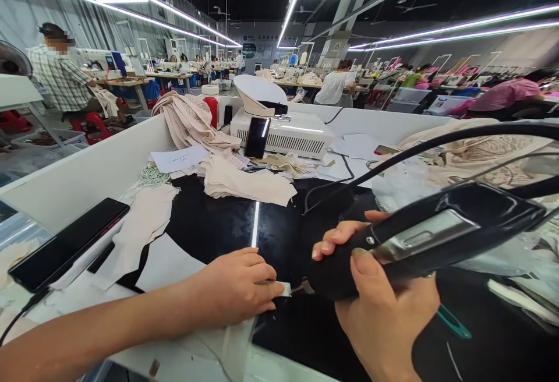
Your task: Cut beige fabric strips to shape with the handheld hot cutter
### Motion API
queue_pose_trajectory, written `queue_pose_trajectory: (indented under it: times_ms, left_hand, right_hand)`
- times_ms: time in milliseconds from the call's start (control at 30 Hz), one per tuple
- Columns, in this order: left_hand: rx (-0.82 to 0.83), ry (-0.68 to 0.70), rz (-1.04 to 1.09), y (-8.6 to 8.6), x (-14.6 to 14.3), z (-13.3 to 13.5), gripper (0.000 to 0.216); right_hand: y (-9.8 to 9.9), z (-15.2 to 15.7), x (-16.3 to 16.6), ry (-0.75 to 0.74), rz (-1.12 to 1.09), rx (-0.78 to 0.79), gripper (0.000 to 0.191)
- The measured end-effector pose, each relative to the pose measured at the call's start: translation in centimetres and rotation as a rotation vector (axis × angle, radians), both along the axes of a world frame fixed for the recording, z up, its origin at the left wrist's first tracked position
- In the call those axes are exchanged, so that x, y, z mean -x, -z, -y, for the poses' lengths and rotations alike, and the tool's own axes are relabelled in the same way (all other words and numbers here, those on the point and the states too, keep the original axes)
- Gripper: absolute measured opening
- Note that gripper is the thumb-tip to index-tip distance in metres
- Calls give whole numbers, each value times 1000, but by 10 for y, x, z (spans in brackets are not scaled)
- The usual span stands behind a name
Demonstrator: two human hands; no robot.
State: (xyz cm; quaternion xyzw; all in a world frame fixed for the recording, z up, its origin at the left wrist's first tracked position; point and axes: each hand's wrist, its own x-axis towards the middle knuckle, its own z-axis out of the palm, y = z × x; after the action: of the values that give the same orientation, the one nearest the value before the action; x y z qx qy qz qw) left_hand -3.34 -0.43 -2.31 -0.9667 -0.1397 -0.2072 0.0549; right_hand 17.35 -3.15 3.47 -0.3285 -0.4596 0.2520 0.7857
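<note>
My right hand point(384, 312) is wrapped round a black corded hand tool point(437, 236) with a silver metal plate along its side. The tool's narrow tip points left, close to the end of a small pale strip point(286, 289); whether they touch I cannot tell. My left hand point(244, 286) is closed, fingers bent and pressed together, on that strip just above the black work surface point(279, 335). Beneath my left wrist lies pale, thin material point(238, 347), partly hidden by the forearm.
Cream fabric pieces point(247, 181) lie ahead, before an upright phone point(257, 137) and a white vented box point(301, 134). A dark phone-like device point(70, 242) is at left. The tool's thick black cable point(471, 133) arches right. A teal loop point(454, 321) lies beyond my right wrist.
</note>
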Motion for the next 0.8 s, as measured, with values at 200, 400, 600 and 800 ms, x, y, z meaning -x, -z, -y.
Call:
queue_pose_trajectory:
  times_ms: [200, 400, 600, 800]
  left_hand:
    - [5, -27, 5, 2, 9, 4, 10]
    - [-27, -50, 68, 8, 18, 9, 22]
    - [-18, -90, 58, 8, 19, 16, 18]
    - [27, -72, 43, 9, 17, 14, 14]
  right_hand:
    - [-4, 5, -1, 40, -3, 7, 44]
    - [-7, 8, 1, 53, -9, 16, 43]
    - [-5, 10, -2, 82, -13, 51, 43]
    - [-13, 10, -9, 28, -3, 125, 45]
